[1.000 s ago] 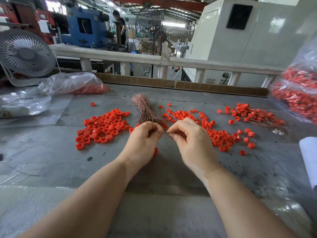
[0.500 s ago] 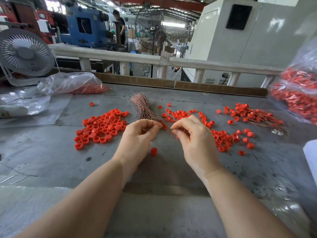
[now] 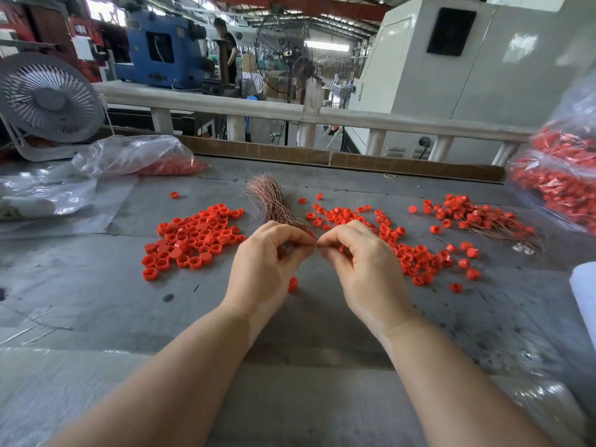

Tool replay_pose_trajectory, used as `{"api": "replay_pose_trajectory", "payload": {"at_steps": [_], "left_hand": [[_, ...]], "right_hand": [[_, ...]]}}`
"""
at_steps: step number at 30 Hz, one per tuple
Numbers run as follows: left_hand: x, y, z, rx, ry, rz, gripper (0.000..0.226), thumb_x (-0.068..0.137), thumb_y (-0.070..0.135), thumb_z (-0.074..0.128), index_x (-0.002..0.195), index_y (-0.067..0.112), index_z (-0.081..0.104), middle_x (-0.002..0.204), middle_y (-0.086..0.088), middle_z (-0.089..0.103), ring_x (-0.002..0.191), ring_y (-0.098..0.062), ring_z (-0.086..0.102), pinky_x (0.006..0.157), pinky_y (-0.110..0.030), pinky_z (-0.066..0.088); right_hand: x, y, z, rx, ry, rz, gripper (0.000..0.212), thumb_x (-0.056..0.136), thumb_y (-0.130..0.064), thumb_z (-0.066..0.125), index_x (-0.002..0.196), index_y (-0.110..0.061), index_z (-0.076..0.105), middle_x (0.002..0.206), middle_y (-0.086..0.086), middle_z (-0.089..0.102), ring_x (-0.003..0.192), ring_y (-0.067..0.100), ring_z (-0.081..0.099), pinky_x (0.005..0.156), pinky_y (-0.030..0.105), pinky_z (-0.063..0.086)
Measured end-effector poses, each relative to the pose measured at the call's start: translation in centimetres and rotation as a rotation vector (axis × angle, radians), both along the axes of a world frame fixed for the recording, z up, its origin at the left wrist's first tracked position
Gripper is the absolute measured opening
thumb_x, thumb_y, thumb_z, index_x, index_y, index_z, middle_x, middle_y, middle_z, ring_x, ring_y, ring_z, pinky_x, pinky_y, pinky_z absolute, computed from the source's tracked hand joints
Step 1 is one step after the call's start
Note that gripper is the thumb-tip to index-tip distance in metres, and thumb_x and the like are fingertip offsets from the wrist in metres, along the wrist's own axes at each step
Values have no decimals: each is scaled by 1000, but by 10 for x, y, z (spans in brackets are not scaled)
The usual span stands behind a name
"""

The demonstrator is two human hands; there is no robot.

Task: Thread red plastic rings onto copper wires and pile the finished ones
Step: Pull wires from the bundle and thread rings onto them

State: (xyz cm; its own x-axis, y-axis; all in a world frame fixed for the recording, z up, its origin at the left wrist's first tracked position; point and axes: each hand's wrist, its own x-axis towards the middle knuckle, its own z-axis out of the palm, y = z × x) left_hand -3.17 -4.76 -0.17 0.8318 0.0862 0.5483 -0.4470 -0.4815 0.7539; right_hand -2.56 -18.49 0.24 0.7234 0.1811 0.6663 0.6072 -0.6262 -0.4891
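On the grey table (image 3: 96,279), with the copper wire bundle (image 3: 272,204) as landmark: left of it lies a pile of loose red rings (image 3: 193,240); far right, the finished pile (image 3: 477,217). Just in front, left hand (image 3: 264,269) and right hand (image 3: 364,269) meet, fingers curled, pinching one thin wire (image 3: 315,246). One stray ring (image 3: 293,284) lies beneath the hands.
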Motion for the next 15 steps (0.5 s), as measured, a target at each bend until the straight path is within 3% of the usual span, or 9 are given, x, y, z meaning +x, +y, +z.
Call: {"api": "replay_pose_trajectory", "payload": {"at_steps": [4,8,12,15], "left_hand": [[1,-2,-2,47,22,34,21,81,7,68,76,26,60,75,15,52,70,16,46,64,-3,33],[2,-3,-4,89,57,82,23,84,15,65,76,33,54,77,15,51,69,11,47,64,-20,36],[1,-2,-2,60,-5,54,16,80,9,69,77,24,64,74,15,52,70,15,47,63,-5,34],[1,-1,-2,42,-30,60,10,78,6,70,80,16,70,74,16,53,70,16,47,65,-1,34]], "right_hand": [[0,1,0,-3,-17,7,11,82,0,65,86,-10,69,85,0,61,81,21,59,72,38,48],[0,2,0,-18,-26,18,9,83,-2,65,85,-9,68,84,-1,60,80,21,59,71,40,49],[0,1,1,-8,-31,12,9,84,-2,63,85,-9,67,83,-3,56,79,21,57,70,40,48],[0,0,1,9,-34,10,8,84,-2,62,84,-9,67,82,-4,54,78,20,56,69,40,47]]}}
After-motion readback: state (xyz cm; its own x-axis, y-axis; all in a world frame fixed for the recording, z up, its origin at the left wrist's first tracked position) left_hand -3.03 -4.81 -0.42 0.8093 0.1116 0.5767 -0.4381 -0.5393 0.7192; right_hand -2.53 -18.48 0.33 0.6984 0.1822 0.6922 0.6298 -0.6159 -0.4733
